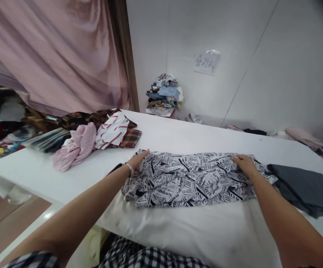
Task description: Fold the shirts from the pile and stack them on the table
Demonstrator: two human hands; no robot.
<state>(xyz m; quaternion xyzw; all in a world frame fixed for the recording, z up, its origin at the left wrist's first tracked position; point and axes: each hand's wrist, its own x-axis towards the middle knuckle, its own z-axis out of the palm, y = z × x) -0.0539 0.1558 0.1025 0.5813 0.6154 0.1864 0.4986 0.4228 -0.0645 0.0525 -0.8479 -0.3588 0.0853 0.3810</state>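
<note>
A black-and-white newspaper-print shirt [183, 182] lies in a wide, folded strip across the front of the white table, its surface wrinkled. At its upper left corner, my left hand [138, 160] grips the cloth, thumb on top and the other fingers mostly hidden. My right hand [244, 164] holds the upper edge near the right end in a similar way, with its fingers partly tucked under the cloth. Just right of my right forearm is a folded dark grey cloth [306, 190].
Rumpled clothes lie at the table's left: a pink cloth [76, 145], a red-striped white cloth [113, 130] and a plaid one [131, 138]. Against the wall stands a stack of folded clothes [165, 95]. More garments [303, 136] line the back right edge. A pink curtain [74, 52] hangs at left.
</note>
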